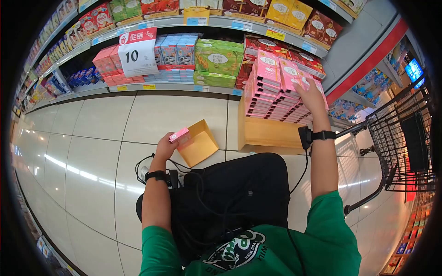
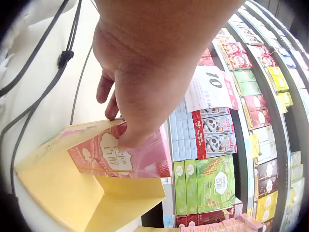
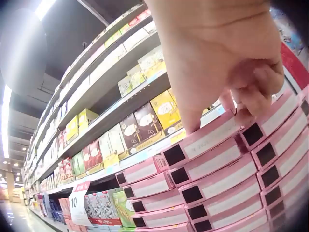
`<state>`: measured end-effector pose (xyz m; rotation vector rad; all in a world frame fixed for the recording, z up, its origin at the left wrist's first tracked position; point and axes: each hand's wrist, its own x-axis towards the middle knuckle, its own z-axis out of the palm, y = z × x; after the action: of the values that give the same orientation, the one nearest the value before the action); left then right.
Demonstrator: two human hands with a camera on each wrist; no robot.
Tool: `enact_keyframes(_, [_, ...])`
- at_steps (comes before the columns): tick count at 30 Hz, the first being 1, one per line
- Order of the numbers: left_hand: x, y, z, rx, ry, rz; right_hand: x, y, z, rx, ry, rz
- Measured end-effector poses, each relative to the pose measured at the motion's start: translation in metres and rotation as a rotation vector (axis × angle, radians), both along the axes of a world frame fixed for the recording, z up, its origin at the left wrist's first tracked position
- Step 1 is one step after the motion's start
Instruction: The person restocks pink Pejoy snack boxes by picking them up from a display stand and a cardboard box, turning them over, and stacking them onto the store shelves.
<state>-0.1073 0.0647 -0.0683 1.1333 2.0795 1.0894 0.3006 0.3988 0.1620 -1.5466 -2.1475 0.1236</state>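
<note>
My left hand pinches a pink snack box, the thumb pressing on its printed face. Behind that box is an open yellow cardboard carton, its wall lying against my fingers in the left wrist view; the carton's inside shows bare yellow card. To the right, my right hand is on top of tall stacks of pink boxes. In the right wrist view its thumb and curled fingers grip a top pink box at either side. The stacks rise out of a larger yellow carton on the floor.
Shelves of boxed snacks run along the front, with a price sign hanging over the lower row. A black shopping cart stands at the right. Cables trail from both wrists across the lap.
</note>
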Motion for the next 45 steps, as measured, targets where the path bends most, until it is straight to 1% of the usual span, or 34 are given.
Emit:
enact_keyframes(1, [-0.002,-0.002,-0.002,0.014,0.004,0.019,0.002,-0.003,0.003,0.004,0.001,0.009])
enact_keyframes(4, [-0.007,-0.005,-0.013,0.032,-0.009,0.047,0.007,-0.019,0.006,-0.342,0.29,-0.026])
enact_keyframes(5, [-0.01,-0.005,-0.017,0.04,-0.023,0.046,0.008,-0.025,0.005,-0.341,0.291,-0.024])
enact_keyframes(7, [-0.007,-0.007,-0.01,0.041,-0.048,0.049,0.012,-0.038,0.003,-0.381,0.514,-0.013])
enact_keyframes(8, [-0.004,-0.006,-0.007,0.04,-0.076,0.051,0.019,-0.043,-0.003,-0.379,0.512,-0.01])
enact_keyframes(10, [-0.005,-0.004,-0.006,0.043,-0.046,0.036,0.036,-0.048,-0.022,-0.49,0.952,0.119])
enact_keyframes(12, [-0.007,-0.004,-0.009,0.031,-0.027,0.044,0.054,-0.059,-0.038,-0.808,1.508,0.245])
enact_keyframes(13, [-0.008,-0.002,-0.01,0.05,-0.008,0.02,0.053,-0.075,-0.04,-0.841,1.485,0.255])
enact_keyframes(15, [-0.003,-0.003,-0.006,0.051,-0.019,-0.006,0.04,-0.117,-0.025,-0.857,1.58,0.382])
enact_keyframes(16, [0.0,-0.003,0.001,0.044,-0.044,-0.011,0.022,-0.134,-0.012,-0.898,1.564,0.38])
enact_keyframes(17, [0.002,-0.002,0.002,0.022,-0.052,0.014,0.002,-0.154,0.003,-0.82,1.43,0.44])
enact_keyframes(18, [0.003,0.001,0.001,0.041,-0.102,-0.008,-0.009,-0.165,0.006,-0.733,1.302,0.496])
enact_keyframes(19, [0.004,0.002,0.0,0.065,-0.149,-0.035,-0.011,-0.158,0.0,-0.753,1.303,0.491])
enact_keyframes(21, [0.004,0.004,-0.002,0.044,-0.168,-0.034,-0.013,-0.124,-0.008,-0.941,1.281,0.892])
enact_keyframes(22, [0.003,0.005,-0.001,0.04,-0.187,-0.04,-0.019,-0.11,-0.007,-1.131,1.27,0.858])
enact_keyframes(23, [0.002,0.006,0.0,0.034,-0.189,-0.031,-0.029,-0.099,-0.01,-1.143,1.268,0.859])
enact_keyframes(25, [-0.001,0.006,0.006,0.027,-0.187,0.0,-0.075,-0.106,0.001,-0.949,0.947,0.791])
enact_keyframes(26, [-0.006,0.008,0.0,0.024,-0.189,0.011,-0.096,-0.103,-0.007,-0.956,0.855,0.826])
enact_keyframes(28, [-0.017,0.012,-0.017,0.079,-0.283,0.068,-0.133,-0.108,-0.029,-0.978,0.678,0.848])
enact_keyframes(29, [-0.019,0.013,-0.019,0.074,-0.284,0.076,-0.151,-0.114,-0.039,-0.993,0.592,0.841])
enact_keyframes(31, [-0.021,0.013,-0.02,0.137,-0.359,0.111,-0.18,-0.117,-0.086,-1.016,0.583,0.922])
enact_keyframes(32, [-0.02,0.012,-0.017,0.127,-0.356,0.124,-0.19,-0.117,-0.11,-1.03,0.586,0.929])
enact_keyframes(34, [-0.016,0.012,-0.005,0.117,-0.391,0.116,-0.206,-0.12,-0.154,-0.802,0.473,0.978])
enact_keyframes(35, [-0.015,0.011,-0.001,0.1,-0.387,0.124,-0.209,-0.12,-0.17,-0.818,0.483,0.98])
enact_keyframes(37, [-0.015,0.011,0.0,0.118,-0.379,0.111,-0.21,-0.122,-0.186,-0.7,0.226,1.006])
enact_keyframes(38, [-0.014,0.01,0.0,0.102,-0.385,0.109,-0.209,-0.124,-0.194,-0.761,0.225,0.972])
enact_keyframes(39, [-0.013,0.011,0.001,0.066,-0.405,0.096,-0.209,-0.128,-0.199,-0.77,0.228,0.961])
enact_keyframes(41, [-0.013,0.019,0.004,0.035,-0.426,0.067,-0.211,-0.129,-0.207,-0.638,0.102,0.922])
enact_keyframes(42, [-0.013,0.019,0.004,0.041,-0.438,0.056,-0.212,-0.129,-0.207,-0.638,0.1,0.914])
enact_keyframes(44, [-0.01,0.019,0.004,0.045,-0.451,0.048,-0.214,-0.129,-0.204,-0.437,0.136,0.854])
enact_keyframes(45, [-0.009,0.018,0.005,0.05,-0.448,0.041,-0.215,-0.129,-0.202,-0.44,0.137,0.854])
